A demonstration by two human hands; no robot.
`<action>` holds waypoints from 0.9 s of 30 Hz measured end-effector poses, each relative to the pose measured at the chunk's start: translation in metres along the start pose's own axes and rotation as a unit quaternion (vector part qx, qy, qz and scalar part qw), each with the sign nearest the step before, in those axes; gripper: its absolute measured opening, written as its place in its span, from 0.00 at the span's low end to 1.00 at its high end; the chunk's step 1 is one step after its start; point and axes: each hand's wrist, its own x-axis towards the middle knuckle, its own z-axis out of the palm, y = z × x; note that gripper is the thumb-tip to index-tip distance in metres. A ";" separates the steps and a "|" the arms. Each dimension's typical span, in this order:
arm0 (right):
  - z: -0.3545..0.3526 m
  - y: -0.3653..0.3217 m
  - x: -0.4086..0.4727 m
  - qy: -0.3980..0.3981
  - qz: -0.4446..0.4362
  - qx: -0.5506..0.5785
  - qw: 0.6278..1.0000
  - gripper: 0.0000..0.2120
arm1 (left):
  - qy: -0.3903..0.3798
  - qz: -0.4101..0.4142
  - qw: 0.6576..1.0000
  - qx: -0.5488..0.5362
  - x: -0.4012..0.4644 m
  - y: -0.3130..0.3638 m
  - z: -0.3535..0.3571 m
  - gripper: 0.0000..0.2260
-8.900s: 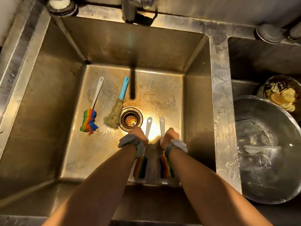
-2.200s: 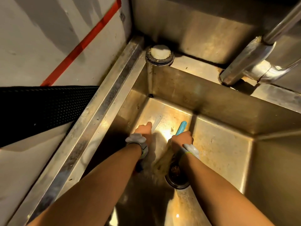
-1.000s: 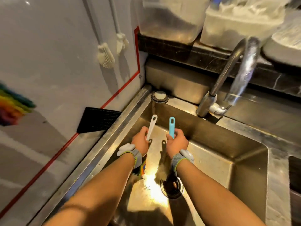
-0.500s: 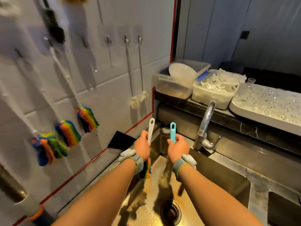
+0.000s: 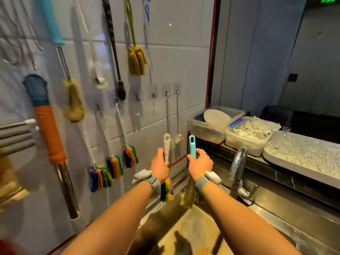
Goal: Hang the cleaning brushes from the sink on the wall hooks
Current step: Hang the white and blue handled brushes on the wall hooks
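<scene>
While the left hand (image 5: 159, 167) grips a white brush (image 5: 167, 147), the right hand (image 5: 199, 165) clasps a teal brush (image 5: 192, 146).

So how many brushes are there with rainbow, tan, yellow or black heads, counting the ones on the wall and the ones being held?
Rainbow: 4, the wall rainbow brushes plus the held rainbow brush in the left hand
Tan: 2, the wall tan brush plus the held tan brush in the right hand
Yellow: 1, the yellow brush
Black: 1, the black brush
Total: 8
</scene>
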 end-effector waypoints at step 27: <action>0.014 -0.136 0.023 -0.037 -0.120 0.074 0.989 0.16 | 0.106 -0.001 0.994 -0.033 0.047 0.052 -0.108 0.09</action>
